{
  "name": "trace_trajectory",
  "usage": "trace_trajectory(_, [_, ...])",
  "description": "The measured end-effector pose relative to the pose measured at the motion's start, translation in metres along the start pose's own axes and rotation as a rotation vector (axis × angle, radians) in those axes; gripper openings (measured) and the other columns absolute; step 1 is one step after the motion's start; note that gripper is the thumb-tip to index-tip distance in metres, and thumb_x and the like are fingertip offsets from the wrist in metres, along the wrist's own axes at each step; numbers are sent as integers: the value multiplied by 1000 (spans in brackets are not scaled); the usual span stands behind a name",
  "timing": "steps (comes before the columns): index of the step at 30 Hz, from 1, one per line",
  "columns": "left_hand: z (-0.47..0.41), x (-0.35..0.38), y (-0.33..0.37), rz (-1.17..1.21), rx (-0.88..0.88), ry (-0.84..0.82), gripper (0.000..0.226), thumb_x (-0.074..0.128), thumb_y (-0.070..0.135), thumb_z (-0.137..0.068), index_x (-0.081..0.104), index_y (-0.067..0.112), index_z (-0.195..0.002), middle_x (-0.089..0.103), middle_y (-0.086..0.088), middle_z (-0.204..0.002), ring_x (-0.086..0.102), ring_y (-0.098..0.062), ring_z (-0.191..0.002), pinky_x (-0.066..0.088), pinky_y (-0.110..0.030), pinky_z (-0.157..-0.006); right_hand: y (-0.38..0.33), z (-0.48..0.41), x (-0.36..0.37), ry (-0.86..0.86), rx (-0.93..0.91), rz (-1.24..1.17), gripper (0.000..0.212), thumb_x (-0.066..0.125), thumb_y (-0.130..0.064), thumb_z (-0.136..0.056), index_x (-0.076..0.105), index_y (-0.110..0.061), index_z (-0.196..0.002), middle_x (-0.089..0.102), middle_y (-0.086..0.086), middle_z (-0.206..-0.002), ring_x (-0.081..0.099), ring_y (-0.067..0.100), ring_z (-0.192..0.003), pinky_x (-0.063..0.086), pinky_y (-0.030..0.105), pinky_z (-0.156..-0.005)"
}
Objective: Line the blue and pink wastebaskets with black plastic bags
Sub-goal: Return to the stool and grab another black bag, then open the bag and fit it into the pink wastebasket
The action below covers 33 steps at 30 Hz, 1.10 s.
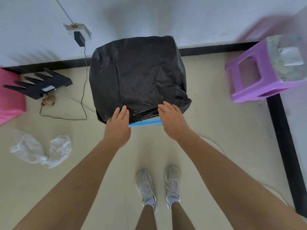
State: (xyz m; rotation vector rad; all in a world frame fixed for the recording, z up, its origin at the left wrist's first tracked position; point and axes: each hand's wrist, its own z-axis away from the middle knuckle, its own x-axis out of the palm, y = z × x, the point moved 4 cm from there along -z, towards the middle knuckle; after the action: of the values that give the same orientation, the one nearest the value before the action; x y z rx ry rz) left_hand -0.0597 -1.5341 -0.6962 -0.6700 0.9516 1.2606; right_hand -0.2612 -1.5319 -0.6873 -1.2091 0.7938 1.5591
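A black plastic bag (137, 75) is puffed up and spread over the blue wastebasket (146, 123), of which only a strip of near rim shows. My left hand (118, 123) lies flat on the bag's near left edge, fingers together and stretched out. My right hand (172, 120) rests palm down on the bag's near right edge, fingers extended. Neither hand clearly grips the plastic. The pink wastebasket (10, 95) stands at the far left edge of the view, mostly cut off.
A purple plastic stool (255, 75) stands at the right with a blurred object on top. A black comb-shaped piece (41, 83), a thin black cable (83, 90) from a wall socket, and crumpled clear plastic (41, 150) lie on the floor at left. My feet (157, 186) stand below.
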Motion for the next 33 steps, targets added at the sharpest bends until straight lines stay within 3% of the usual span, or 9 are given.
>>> trace_trajectory(4, [23,-13,6,38,17,75,71,57,42,-91,29,13,-149,28,-10,-157,19,-28,-147,31,-45,-112,8,11,-34,137,108,-460,32,53,5,-88,68,-7,-113,62,8,-116,56,25,-110,39,29,-95])
trace_trajectory(8, [38,-47,19,99,55,252,51,73,37,-79,62,14,-123,55,-18,-133,45,-39,-129,43,-50,-94,14,32,-76,272,274,-905,26,47,1,-93,64,-14,-105,65,2,-101,59,16,-93,47,26,-82])
trace_trajectory(11, [46,-80,36,225,106,388,13,61,17,-90,67,9,-98,68,-10,-94,63,-36,-90,46,-41,-71,23,53,-96,309,369,-989,29,43,4,-92,62,-16,-102,58,-9,-93,55,16,-94,40,15,-81])
trace_trajectory(13, [57,-102,49,334,77,404,12,48,14,-96,59,8,-97,64,-12,-76,60,-37,-70,45,-40,-61,30,80,-116,367,465,-978,32,41,8,-90,64,-14,-96,50,-14,-89,51,16,-93,33,5,-78])
trace_trajectory(15, [72,-123,71,459,101,369,17,39,12,-94,53,10,-101,63,-15,-78,58,-39,-71,46,-43,-62,34,122,-140,397,546,-950,36,39,11,-88,67,-12,-89,49,-9,-89,46,14,-93,33,6,-81])
trace_trajectory(19, [112,-172,150,514,382,224,24,38,7,-94,55,13,-109,62,-9,-97,58,-30,-90,46,-39,-76,44,226,-179,359,753,-1002,33,42,-4,-97,71,-12,-108,46,-5,-102,50,12,-100,35,17,-92])
trace_trajectory(23, [174,-220,246,403,737,199,24,34,30,-96,54,16,-90,57,-1,-82,57,-26,-79,38,-33,-68,47,351,-218,392,918,-832,45,60,-44,-89,61,-21,-127,47,-6,-116,54,13,-103,44,28,-92])
trace_trajectory(27, [271,-239,352,23,1068,241,50,45,71,-81,43,21,-71,49,8,-67,50,-18,-63,37,-31,-56,29,506,-244,509,1120,-630,28,53,-25,-96,60,-25,-123,57,-3,-119,60,19,-102,50,33,-84])
trace_trajectory(33, [484,-213,488,-139,1598,125,31,61,28,-79,48,18,-105,52,8,-87,54,-17,-74,45,-31,-66,-53,776,-233,637,1612,-595,30,41,-19,-99,59,-27,-121,68,-2,-114,63,22,-99,50,33,-84])
